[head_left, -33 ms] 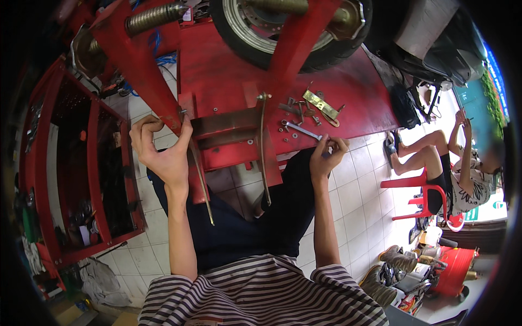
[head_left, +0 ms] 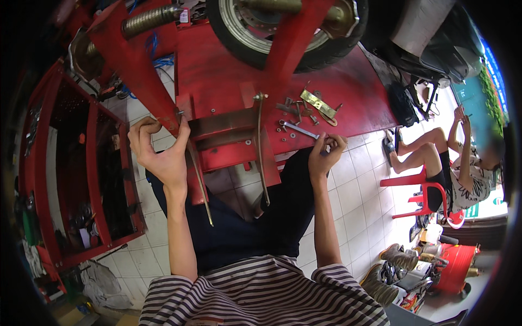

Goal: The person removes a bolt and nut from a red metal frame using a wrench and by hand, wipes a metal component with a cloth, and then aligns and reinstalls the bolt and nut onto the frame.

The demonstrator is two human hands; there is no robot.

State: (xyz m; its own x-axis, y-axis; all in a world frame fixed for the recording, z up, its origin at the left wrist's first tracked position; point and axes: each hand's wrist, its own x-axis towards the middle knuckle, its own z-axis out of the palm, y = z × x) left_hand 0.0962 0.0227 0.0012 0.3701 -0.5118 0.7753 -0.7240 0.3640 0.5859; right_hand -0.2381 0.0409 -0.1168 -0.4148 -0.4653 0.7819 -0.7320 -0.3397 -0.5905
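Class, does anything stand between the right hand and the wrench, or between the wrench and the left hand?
Nothing visible separates the right hand from the wrench: it grips the near end. Between the wrench and the left hand stands a brownish metal crosspiece, running side to side.

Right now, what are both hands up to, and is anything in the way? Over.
Left hand at the bolt on the red frame. Right hand gripping wrench. Loose bolts close to it, possibly in the way.

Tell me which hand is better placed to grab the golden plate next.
Likely the right hand: it's nearer the golden plate, though holding a wrench; the left hand is at the red upright.
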